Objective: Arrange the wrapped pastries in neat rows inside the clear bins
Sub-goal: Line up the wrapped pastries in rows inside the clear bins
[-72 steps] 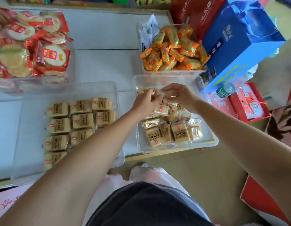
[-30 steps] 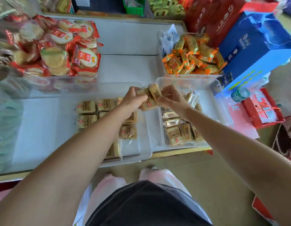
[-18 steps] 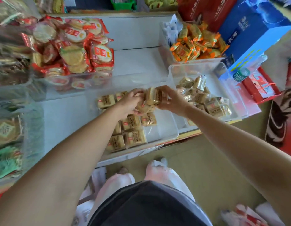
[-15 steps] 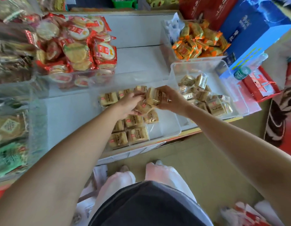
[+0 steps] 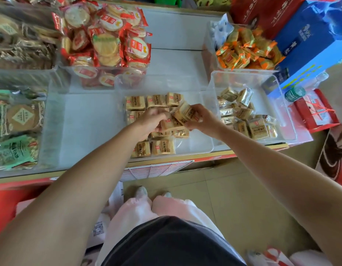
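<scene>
Pastries [image 5: 182, 115] in L hand [image 5: 149, 121], R hand [image 5: 203, 120], fingers [image 5: 160, 118] curled, over bin [image 5: 194, 144]

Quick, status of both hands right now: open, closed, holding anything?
Left hand: grips a wrapped pastry.
Right hand: pinches a second wrapped pastry.

The pale tabletop [image 5: 175, 60] carries clear bins. The middle clear bin [image 5: 195, 139], holding wrapped pastries [image 5: 156, 100] in rows, sits at the front edge. Just beside it on the right is a second clear bin [image 5: 281, 104]. Behind it to the left stands a cracker bin [image 5: 70, 73], behind it to the right an orange-snack bin [image 5: 209, 54], and to its left a green-packet bin [image 5: 22, 167].
</scene>
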Available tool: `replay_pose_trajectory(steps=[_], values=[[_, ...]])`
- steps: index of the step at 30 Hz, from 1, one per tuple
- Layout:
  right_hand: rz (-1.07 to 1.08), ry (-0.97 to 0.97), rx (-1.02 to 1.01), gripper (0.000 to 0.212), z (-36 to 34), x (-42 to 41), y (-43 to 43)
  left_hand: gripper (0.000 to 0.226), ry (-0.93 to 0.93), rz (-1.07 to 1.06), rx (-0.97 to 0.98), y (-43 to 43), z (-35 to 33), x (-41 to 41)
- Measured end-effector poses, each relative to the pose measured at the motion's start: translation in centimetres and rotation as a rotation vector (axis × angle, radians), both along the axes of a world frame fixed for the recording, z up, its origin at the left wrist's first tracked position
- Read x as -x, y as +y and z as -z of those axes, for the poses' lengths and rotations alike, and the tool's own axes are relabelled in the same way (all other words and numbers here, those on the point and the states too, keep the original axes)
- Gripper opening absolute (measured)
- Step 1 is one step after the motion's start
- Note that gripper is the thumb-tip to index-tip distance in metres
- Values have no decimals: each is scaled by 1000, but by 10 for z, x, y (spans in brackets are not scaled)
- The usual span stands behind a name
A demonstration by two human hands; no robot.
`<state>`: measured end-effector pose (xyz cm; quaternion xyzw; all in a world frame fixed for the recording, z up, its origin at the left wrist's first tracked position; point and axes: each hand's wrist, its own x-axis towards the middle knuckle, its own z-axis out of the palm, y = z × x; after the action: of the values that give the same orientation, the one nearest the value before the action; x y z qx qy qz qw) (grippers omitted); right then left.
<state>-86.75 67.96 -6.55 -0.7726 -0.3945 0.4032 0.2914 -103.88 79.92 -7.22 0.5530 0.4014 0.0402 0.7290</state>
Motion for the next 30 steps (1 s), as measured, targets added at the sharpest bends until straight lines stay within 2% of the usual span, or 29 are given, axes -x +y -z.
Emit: replay_pose_trajectory(steps=[3,9,11,13,16,22,25,28,30], values=[[13,-14,-5,54,1,0,2,9,39,-36,-1,0,7,6],[55,74,72,56,7,18,12,40,117,-40,91,11,10,8],[64,-2,76,61,10,22,16,43,145,1,88,17,9,9],[82,-172,81,66,13,22,20,32,163,14,67,28,11,10],[24,-409,179,72,18,19,25,30,170,-26,61,44,16,12],[-59,-689,338,68,31,23,29,27,220,-67,131,52,26,8],[-51,-727,397,66,36,26,33,30,226,-69,184,56,31,3],[-32,-691,436,68,37,28,37,38,227,-39,198,62,37,1],[19,-640,443,70,36,30,41,34,213,-55,214,66,41,0]])
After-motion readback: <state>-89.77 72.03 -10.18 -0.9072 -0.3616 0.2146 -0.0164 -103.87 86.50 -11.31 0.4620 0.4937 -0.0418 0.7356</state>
